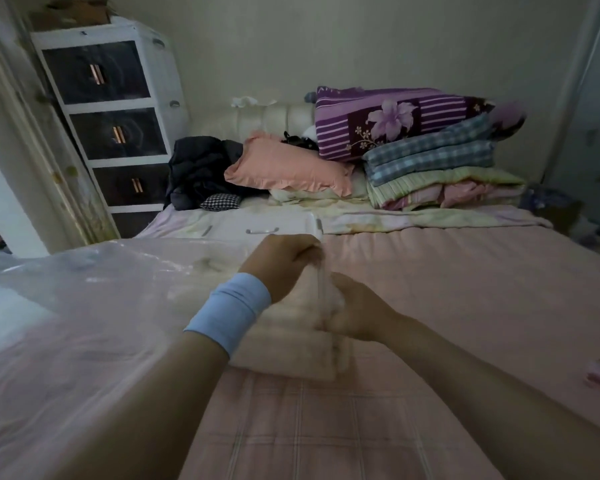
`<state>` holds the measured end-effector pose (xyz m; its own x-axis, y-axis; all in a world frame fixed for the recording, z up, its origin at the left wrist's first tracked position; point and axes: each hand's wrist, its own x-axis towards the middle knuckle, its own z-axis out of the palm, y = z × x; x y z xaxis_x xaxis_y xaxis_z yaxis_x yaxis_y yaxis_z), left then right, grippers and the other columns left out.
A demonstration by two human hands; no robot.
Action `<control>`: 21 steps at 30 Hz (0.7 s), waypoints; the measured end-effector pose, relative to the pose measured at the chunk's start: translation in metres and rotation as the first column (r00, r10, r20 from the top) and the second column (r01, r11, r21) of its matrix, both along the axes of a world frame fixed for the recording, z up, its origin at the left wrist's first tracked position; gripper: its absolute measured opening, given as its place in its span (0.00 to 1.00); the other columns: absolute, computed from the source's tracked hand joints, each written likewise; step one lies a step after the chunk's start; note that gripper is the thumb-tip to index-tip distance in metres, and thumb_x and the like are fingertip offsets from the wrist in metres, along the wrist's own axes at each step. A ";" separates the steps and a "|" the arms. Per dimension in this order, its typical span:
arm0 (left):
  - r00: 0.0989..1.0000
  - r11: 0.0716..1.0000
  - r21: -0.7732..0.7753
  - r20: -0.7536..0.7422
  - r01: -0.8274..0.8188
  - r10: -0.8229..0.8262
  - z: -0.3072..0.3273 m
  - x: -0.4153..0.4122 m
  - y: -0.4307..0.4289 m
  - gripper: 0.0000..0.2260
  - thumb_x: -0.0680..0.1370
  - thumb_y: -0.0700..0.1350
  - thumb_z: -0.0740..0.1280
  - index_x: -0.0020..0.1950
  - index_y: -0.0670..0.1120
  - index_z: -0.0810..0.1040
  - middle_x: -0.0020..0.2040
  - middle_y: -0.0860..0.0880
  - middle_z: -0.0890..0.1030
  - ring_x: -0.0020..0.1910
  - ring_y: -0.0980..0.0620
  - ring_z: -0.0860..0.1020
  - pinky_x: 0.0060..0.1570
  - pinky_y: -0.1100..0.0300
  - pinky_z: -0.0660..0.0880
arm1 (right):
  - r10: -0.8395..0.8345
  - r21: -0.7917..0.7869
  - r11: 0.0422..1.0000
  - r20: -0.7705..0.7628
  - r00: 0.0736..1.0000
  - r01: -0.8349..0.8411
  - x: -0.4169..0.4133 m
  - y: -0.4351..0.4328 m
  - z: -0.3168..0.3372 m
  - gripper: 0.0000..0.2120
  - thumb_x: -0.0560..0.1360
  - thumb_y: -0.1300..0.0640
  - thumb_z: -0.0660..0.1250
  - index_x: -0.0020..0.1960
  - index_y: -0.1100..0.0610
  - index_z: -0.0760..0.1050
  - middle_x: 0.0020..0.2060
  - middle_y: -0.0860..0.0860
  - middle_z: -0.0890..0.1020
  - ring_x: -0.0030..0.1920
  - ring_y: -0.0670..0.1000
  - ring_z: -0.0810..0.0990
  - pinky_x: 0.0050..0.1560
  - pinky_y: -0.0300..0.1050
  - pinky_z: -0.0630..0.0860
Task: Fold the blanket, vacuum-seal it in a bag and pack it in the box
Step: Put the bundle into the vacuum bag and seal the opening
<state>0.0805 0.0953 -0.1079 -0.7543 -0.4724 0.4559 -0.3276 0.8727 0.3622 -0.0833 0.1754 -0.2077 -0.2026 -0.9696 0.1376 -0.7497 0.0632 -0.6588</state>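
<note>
A cream folded blanket (pixel 288 355) lies on the pink bed, partly under my arms. My left hand (pixel 281 265), with a light blue wristband, grips a bunched edge of the blanket from above. Just below and to the right, my right hand (pixel 354 313) grips the same bunched fabric. A large clear plastic vacuum bag (pixel 84 306) spreads over the left side of the bed, touching the blanket's left edge. A white storage box (pixel 260 226) with a handle sits behind my hands.
A stack of folded quilts (pixel 440 168) and a salmon pillow (pixel 288 168) fill the head of the bed (pixel 465 289). Dark clothes (pixel 198 171) lie at the back left. A white drawer cabinet (pixel 115 116) stands left of the bed.
</note>
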 end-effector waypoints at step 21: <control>0.973 0.707 0.706 -0.190 0.044 0.129 0.325 -0.107 0.064 0.10 0.81 0.39 0.60 0.46 0.45 0.81 0.42 0.47 0.85 0.41 0.48 0.84 0.42 0.54 0.79 | -0.383 0.199 0.904 -0.010 0.924 0.378 -0.077 0.131 0.314 0.32 0.62 0.36 0.77 0.58 0.47 0.68 0.55 0.42 0.73 0.53 0.50 0.77 0.47 0.46 0.74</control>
<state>-0.0264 0.1589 0.2168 -0.6524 -0.7481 0.1213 -0.1985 0.3231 0.9253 -0.1601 0.3060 0.1060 -0.5624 -0.8249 -0.0560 -0.6240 0.4678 -0.6259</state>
